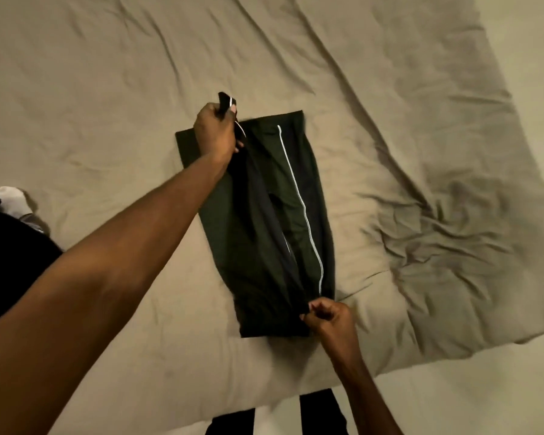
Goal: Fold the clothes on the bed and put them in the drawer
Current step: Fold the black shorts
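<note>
A dark green garment (248, 233) with a white piped stripe lies lengthwise on the beige bed (107, 89), folded into a long narrow strip. My left hand (215, 133) is closed on the garment's far end and lifts a dark fold with white trim off the bed. At the near end, my right hand (327, 318) pinches the garment's edge beside the stripe. The drawer is not in view.
A pile of dark and white clothes (10, 211) lies at the bed's left edge. The rumpled bed cover bunches up on the right (446, 233). Pale floor (484, 387) shows past the bed's near and right edges, with my dark trouser legs at the bottom.
</note>
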Motion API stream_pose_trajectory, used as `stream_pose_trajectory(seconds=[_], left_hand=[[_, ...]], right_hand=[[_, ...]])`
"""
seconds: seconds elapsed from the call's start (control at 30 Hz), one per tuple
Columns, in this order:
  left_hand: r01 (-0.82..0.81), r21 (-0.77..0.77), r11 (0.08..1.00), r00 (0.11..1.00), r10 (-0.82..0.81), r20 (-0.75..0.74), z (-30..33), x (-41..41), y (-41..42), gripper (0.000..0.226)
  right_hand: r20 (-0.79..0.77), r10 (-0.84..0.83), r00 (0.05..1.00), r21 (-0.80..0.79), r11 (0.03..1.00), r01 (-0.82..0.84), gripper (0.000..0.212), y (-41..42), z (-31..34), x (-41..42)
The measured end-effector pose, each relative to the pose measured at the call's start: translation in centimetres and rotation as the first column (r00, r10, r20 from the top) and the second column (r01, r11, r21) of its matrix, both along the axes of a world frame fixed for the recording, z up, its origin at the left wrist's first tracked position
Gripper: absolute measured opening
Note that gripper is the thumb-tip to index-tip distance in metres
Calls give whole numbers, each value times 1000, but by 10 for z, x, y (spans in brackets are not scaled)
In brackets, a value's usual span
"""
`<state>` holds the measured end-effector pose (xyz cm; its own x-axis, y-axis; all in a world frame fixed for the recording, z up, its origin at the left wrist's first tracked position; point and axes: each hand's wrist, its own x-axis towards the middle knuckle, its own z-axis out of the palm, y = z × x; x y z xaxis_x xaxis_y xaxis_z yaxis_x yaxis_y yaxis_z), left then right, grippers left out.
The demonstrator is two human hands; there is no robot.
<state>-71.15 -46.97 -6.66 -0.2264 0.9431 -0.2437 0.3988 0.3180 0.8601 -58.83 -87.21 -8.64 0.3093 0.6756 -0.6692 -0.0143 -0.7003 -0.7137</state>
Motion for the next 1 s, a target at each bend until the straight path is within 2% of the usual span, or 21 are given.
stream_pose_trajectory(seconds=[0.07,0.17,0.33,0.47,0.57,0.63,0.73,0.87,0.93,1.0], left_hand=[[46,16,999,997,-45,-69,-19,35,0,25],[127,20,992,969,-120,-217,-45,78,-3,27],[167,-7,986,937,-161,-309,-76,127,-14,27],[260,-13,966,861,-238,-450,-88,144,-16,31],[271,-37,962,849,-257,-463,-92,149,-18,34],[270,-56,961,861,-267,-433,-91,151,-18,45],[279,-22,960,878,-264,-398,-80,144,-27,63],[344,66,937,830,-271,-488,-57,107,-75,41],[333,134,933,803,-206,-559,-53,76,-111,36],[230,155,961,807,-99,-583,-52,38,-149,40]], right_hand=[[-3,-39,999,-62,997,38,9,-3,-6,23],[11,-46,999,-153,987,47,15,-4,-16,47],[-24,-1,1000,-191,981,-4,17,-14,-24,59],[-27,-39,999,-220,975,32,19,-16,-33,61],[-68,-89,994,-244,967,70,18,-16,-38,62],[-50,-67,997,-251,967,52,19,-17,-40,63],[93,93,991,-238,969,-69,27,-18,-40,65],[288,403,869,-323,895,-308,12,-15,-29,69],[391,414,822,-298,902,-312,12,-12,-25,69],[503,343,793,-206,939,-276,16,-2,-22,63]])
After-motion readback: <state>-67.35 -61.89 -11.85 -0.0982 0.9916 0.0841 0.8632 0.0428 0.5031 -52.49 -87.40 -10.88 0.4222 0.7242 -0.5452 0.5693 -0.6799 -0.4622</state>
